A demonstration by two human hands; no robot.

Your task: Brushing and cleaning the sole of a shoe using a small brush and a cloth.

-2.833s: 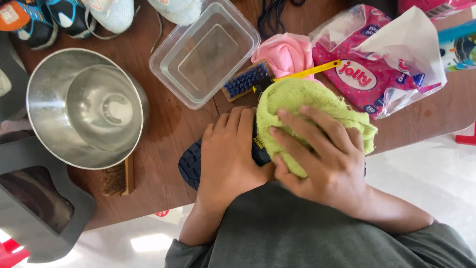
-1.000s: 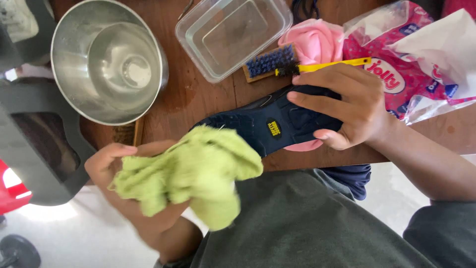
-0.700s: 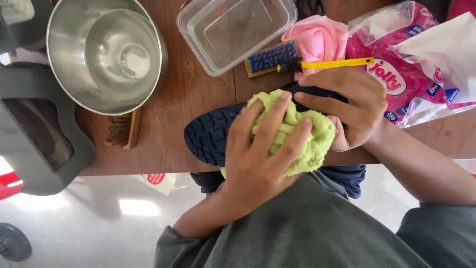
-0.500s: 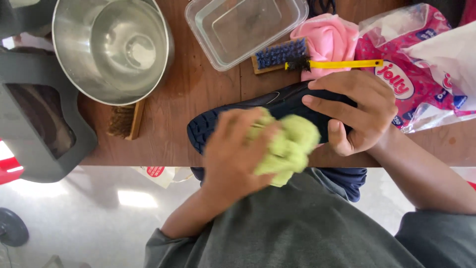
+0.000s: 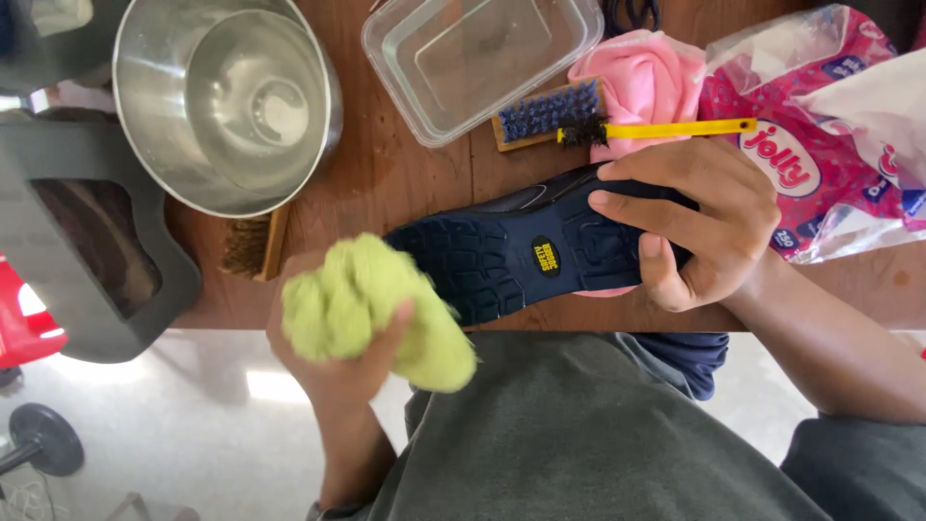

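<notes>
A dark blue shoe [image 5: 526, 256] lies sole-up at the near edge of the brown wooden table [image 5: 386, 183]. My right hand [image 5: 699, 222] grips its heel end from above. My left hand [image 5: 338, 338] is bunched around a light green cloth [image 5: 371, 314], held just off the shoe's toe at the table edge. Behind the shoe lies a yellow-handled brush [image 5: 656, 128] across a pink cloth [image 5: 646, 82], next to a wooden brush with blue bristles [image 5: 548, 114].
A steel bowl [image 5: 227, 96] stands at the back left, a clear plastic container [image 5: 482, 58] behind the brushes. A brown-bristled brush [image 5: 253, 246] lies beside the bowl. A pink-and-white plastic pack [image 5: 830, 125] fills the right. A dark grey chair [image 5: 87, 241] stands left.
My left hand has drawn the green cloth off the shoe's sole, leftward and toward me, baring the tread. My right hand still holds the heel.
</notes>
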